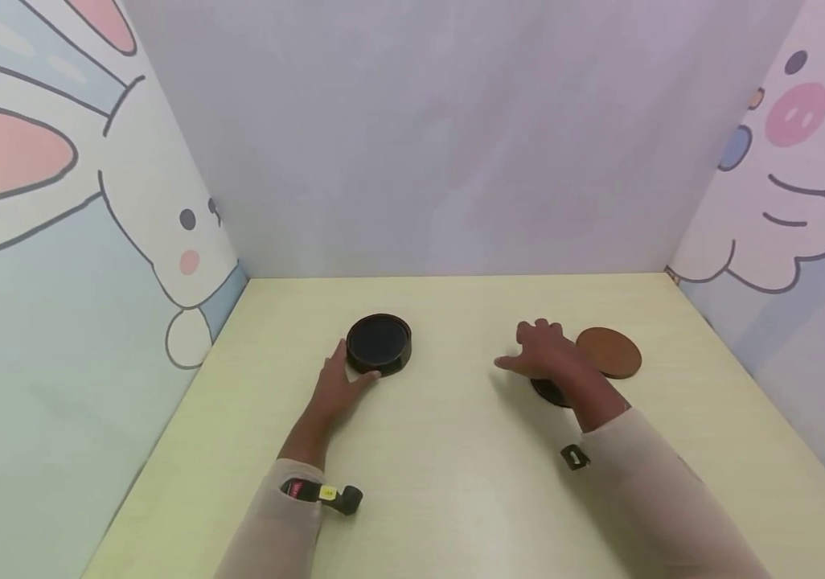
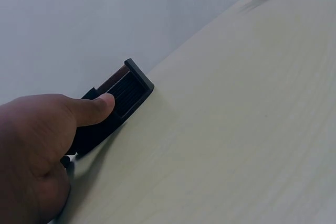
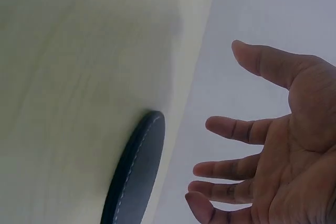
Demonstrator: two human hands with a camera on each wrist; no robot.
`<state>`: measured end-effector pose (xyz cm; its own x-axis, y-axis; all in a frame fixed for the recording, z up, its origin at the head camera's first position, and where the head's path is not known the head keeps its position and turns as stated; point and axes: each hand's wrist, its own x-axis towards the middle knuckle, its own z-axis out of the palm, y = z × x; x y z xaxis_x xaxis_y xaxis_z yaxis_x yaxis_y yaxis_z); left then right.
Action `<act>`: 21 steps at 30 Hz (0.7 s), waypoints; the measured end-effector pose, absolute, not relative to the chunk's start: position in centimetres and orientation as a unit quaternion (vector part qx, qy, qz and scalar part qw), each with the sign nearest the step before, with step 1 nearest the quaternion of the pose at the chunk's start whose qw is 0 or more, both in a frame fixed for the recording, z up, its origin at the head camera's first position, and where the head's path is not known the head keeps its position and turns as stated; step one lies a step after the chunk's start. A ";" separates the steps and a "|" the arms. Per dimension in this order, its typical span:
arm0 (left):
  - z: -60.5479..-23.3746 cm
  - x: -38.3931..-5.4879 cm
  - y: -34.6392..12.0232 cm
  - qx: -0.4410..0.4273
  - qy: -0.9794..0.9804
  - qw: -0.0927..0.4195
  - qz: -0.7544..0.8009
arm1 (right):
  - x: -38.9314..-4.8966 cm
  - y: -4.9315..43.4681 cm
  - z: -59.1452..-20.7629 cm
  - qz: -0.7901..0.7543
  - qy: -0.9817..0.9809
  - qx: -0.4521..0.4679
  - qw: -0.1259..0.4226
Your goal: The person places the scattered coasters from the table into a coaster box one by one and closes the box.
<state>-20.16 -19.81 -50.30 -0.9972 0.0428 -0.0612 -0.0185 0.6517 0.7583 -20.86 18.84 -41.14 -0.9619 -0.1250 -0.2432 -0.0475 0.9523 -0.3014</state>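
My left hand grips a round black coaster holder from its left side, thumb at the front. A ribbed dark opening and a brown edge show beside the thumb in the left wrist view, where the holder rests on the table. Over on the right, my right hand hovers with spread, slightly bent fingers and holds nothing. Partly hidden beneath it lies a round black coaster, whose stitched rim shows in the right wrist view. A brown round coaster lies just right of that hand.
The pale wooden table meets a plain back wall. Side walls carry a cartoon rabbit and a cartoon pig. Black straps with small devices sit at the wrists.
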 end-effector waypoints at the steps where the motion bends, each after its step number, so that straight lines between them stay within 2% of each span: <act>1: -50.3 -20.2 -19.8 0.007 0.908 0.037 0.417 | -20.7 19.2 -41.1 -0.149 0.979 -0.043 0.135; 12: -50.3 -20.1 -19.6 0.010 0.907 0.040 0.420 | -18.9 22.4 -41.7 -0.123 0.979 -0.067 0.151; 21: -50.3 -20.1 -19.8 0.013 0.911 0.035 0.410 | -18.4 23.1 -41.6 -0.126 0.975 -0.073 0.169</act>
